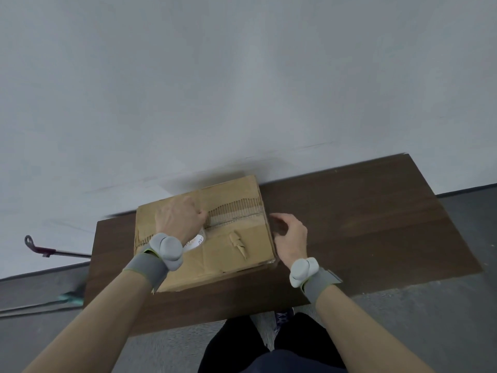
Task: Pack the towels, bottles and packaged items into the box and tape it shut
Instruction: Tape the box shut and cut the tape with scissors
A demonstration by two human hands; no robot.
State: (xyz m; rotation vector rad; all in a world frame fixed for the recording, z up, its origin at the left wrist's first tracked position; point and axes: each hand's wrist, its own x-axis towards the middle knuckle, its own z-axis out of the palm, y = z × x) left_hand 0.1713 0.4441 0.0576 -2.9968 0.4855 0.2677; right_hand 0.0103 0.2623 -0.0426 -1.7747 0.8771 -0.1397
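Box [215, 254], flaps down on table [363, 211]: L hand [178, 216] clasps tape roll [196, 242] atop it, prob. to lay a strip; R hand [290, 235] curled at box edge, grip unclear.

The cardboard box [215, 254] sits on the left half of the table [363, 211], its far edge close to the wall [242, 90] behind. On its top lies the tape roll [195, 242] (mostly hidden under the left hand [177, 216], which holds it). The right hand [290, 238] is at the box's right edge.
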